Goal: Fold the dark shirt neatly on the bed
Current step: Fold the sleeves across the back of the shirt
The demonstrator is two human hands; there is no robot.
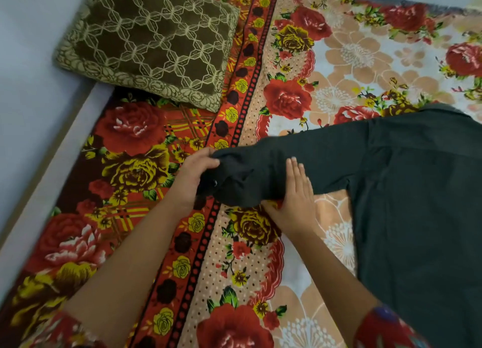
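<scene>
Work surface: a bed covered by a flowered red, yellow and peach bed sheet (260,264). The dark charcoal fabric shirt (417,204) lies flat on this sheet. Its body is to the right of both hands and runs out of view at the right edge. One long sleeve (331,157) extends from the body leftward to the hands, and its end reaches the sheet's red patterned border band (198,243).

Left hand (194,178): fingers curled round the bunched cuff end (229,178) of the sleeve, gripping it. The cloth there is crumpled.

Right hand (296,196): fingers straight and together, laid flat on the sleeve just right of the left hand. The heel of the palm is on the sheet below the sleeve's lower edge. It grasps nothing.

Beyond the left hand, an olive-brown velvet pillow with a cream lattice pattern (148,42) rests on the sheet, well apart from the shirt. Left of the left forearm, a pale bed edge (52,154) meets a pale wall (23,61). Red printed garment cuffs (386,329) show on both forearms nearest the camera.
</scene>
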